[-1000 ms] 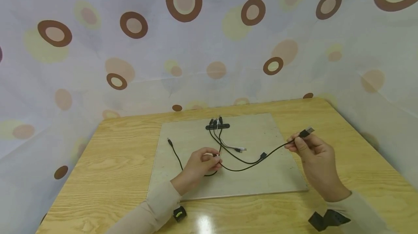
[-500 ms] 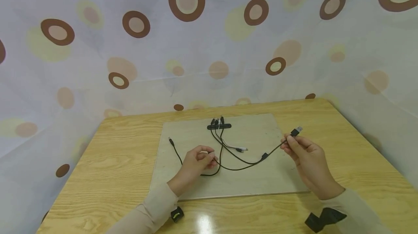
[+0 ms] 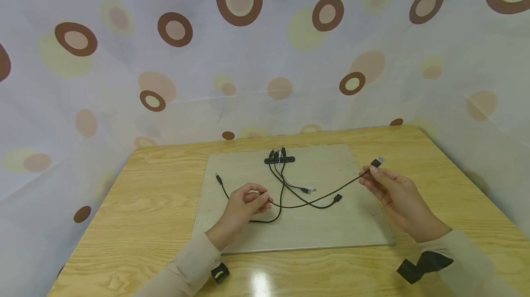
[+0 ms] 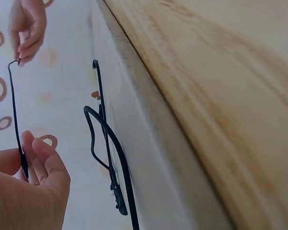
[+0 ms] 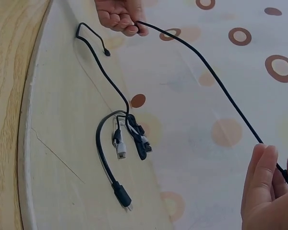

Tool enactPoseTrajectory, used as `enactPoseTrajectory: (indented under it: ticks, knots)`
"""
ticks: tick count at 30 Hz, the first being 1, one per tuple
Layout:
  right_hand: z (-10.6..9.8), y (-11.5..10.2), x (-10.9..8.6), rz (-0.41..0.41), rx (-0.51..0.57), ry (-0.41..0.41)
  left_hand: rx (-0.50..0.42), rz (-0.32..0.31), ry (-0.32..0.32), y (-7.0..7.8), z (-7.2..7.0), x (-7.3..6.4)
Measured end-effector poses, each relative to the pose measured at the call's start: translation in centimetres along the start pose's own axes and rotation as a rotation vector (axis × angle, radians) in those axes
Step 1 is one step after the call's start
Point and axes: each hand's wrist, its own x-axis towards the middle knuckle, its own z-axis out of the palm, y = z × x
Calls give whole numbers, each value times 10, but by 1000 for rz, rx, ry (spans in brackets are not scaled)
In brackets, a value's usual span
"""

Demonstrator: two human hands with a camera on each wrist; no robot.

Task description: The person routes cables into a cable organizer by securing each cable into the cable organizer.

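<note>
Between the two hands a black USB cable [image 3: 339, 189] hangs in a shallow curve above the board. My right hand [image 3: 403, 202] pinches it just behind the flat USB plug [image 3: 376, 163], whose metal end points up and away. Over the left part of the board, my left hand [image 3: 242, 207] pinches the other end. In the left wrist view a dark thickened piece [image 4: 24, 163] of the cable shows between thumb and fingers; its tip is hidden. A black cable clip strip [image 3: 269, 160] at the back of the board holds several cables upright.
A pale board [image 3: 314, 235] lies on the wooden table [image 3: 136, 218]. One clipped black cable loops under the left hand to a plug [image 3: 219, 179]. Another black plug [image 3: 337, 198] lies right of centre, with a white connector [image 3: 309, 189] behind. A patterned curtain [image 3: 256, 57] surrounds the table.
The cable between the hands has risen and sags less. My left hand has shifted slightly left; my right hand moved left, then slightly back right. The clipped cables have stayed put.
</note>
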Motion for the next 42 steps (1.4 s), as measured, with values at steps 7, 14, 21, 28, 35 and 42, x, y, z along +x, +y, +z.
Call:
enactPoseTrajectory:
  ticks: [7,14,21,28,35,42]
  knots:
    - [-5,2,9,47,-118,82,24,7,4,-2,-5,-3]
    - [-13,5,17,61,-235,184,62,46,28,-4,-11,-7]
    - [-17,9,30,53,-197,185,126,62,39,-2,-13,-10]
    - [-17,12,46,38,-238,184,138,55,106,1,-20,-11]
    - [-21,17,64,-19,-427,175,148,77,92,4,-26,-15]
    - [-18,25,83,-52,-802,171,298,122,51,4,-25,-20]
